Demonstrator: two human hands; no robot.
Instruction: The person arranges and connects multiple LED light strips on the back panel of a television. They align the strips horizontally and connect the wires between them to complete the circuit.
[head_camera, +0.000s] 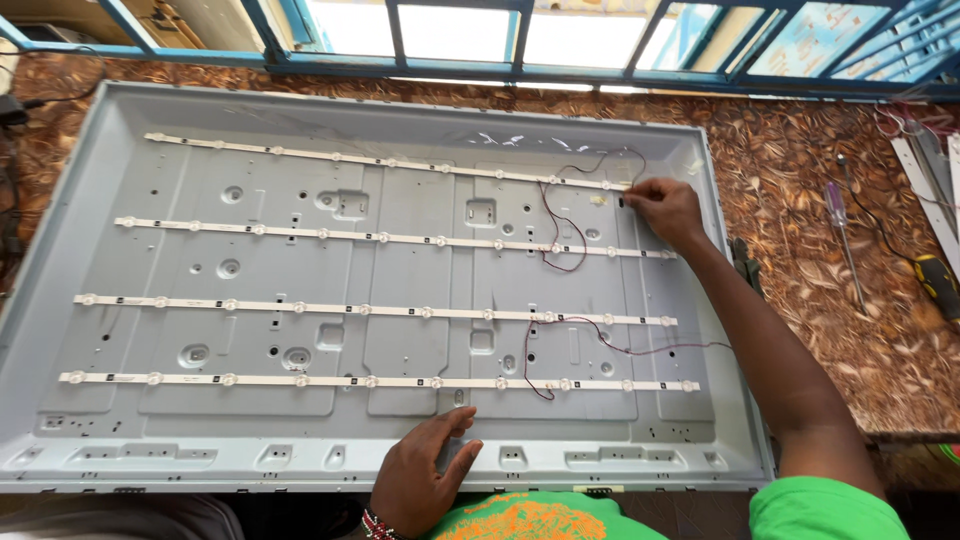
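A large grey metal back panel (120, 130) of a flat screen lies on the table, with several white light strips (330, 234) running across it. Thin red wires (560, 235) loop between the strips on the right side. My right hand (665, 208) reaches to the right end of the top strip (400, 163) and pinches the wire end there. My left hand (425, 470) rests flat on the panel's near rim, fingers spread, holding nothing.
A brown patterned tabletop (800, 200) surrounds the panel. To the right lie a purple-handled screwdriver (842, 235), a yellow and black tool (938, 285) and spare white strips (925, 190). Blue window frames (520, 40) run along the far edge.
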